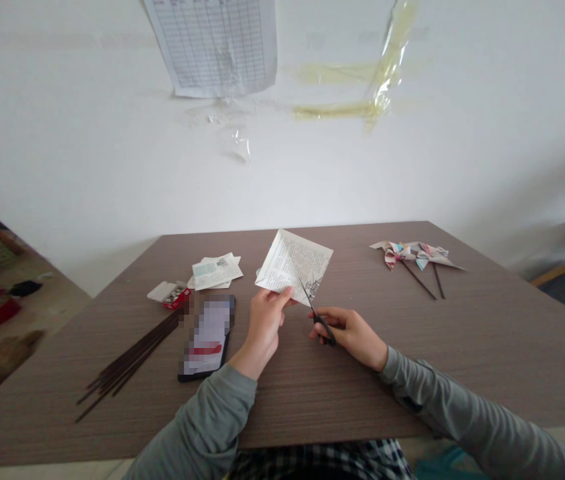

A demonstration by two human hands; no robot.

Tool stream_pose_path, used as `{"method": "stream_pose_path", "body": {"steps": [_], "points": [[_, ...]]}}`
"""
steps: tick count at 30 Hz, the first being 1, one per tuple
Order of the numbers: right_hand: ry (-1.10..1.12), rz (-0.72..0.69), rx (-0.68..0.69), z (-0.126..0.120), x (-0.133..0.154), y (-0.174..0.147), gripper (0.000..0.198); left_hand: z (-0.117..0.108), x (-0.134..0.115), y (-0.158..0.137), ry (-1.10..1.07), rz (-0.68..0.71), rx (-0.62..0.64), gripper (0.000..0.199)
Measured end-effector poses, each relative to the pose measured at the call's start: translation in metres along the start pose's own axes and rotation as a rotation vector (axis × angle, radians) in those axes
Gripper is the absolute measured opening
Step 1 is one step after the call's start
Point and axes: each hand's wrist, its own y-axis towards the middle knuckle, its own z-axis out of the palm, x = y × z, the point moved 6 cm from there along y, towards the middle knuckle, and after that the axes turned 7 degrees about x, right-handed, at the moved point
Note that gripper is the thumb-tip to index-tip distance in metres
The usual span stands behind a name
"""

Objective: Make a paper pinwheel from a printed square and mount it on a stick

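My left hand (267, 317) pinches the lower edge of a square of printed paper (295, 260), which is held up above the table with one corner pointing away from me. Dark-handled scissors (326, 331) are in my right hand (350, 330), their blades at the paper's lower right part near a small drawing. Whether the blades have cut into the paper I cannot tell. Behind the left hand lies a small stack of printed paper pieces (217, 272). Two paper pinwheels (415, 255) on dark sticks (420, 280) rest at the right.
A phone (207, 337) lies left of my left hand. Beside it are several dark thin sticks (130, 360) and an open small red-and-white box (172, 294) with small items inside. The brown table (307, 400) meets a white wall (212, 187) at its far edge.
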Motion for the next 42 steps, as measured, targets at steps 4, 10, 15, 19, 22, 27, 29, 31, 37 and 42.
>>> {"method": "stream_pose_path", "body": {"steps": [4, 10, 15, 19, 22, 27, 29, 31, 37, 42], "points": [[0.004, 0.0, -0.02, -0.0003, 0.0042, -0.0017, 0.073, 0.003, 0.0003, -0.0032, -0.021, -0.002, 0.018, 0.024], [0.013, -0.015, -0.027, -0.0013, -0.0003, 0.0014, 0.078, 0.0035, 0.0004, -0.0056, -0.008, -0.008, 0.025, 0.025], [0.014, -0.022, -0.038, -0.0015, -0.0033, 0.0018, 0.075, 0.0046, -0.0003, -0.0063, -0.024, -0.007, 0.029, 0.026], [-0.007, -0.017, -0.037, -0.0018, -0.0001, 0.0001, 0.069, 0.0047, -0.0005, -0.0065, -0.013, -0.019, 0.021, 0.023], [-0.034, 0.0, -0.045, -0.0028, 0.0017, -0.0004, 0.071, 0.0045, -0.0003, -0.0065, -0.021, -0.029, 0.021, 0.021], [-0.054, 0.004, -0.043, -0.0026, 0.0029, 0.0, 0.079, 0.0041, 0.0002, -0.006, -0.036, -0.029, 0.024, 0.023], [-0.052, 0.004, -0.035, -0.0022, 0.0023, 0.0003, 0.076, 0.0036, 0.0009, -0.0053, -0.033, -0.028, 0.023, 0.024], [-0.043, 0.004, -0.024, -0.0018, 0.0013, 0.0006, 0.076, 0.0028, 0.0017, -0.0043, -0.017, -0.023, 0.023, 0.026], [-0.026, 0.002, -0.012, -0.0022, 0.0008, 0.0001, 0.065, 0.0006, 0.0016, -0.0022, 0.017, -0.012, 0.008, 0.03], [-0.056, 0.01, -0.012, -0.0044, 0.003, -0.0006, 0.067, -0.0021, -0.0012, -0.0015, -0.019, -0.019, -0.023, 0.022]]}}
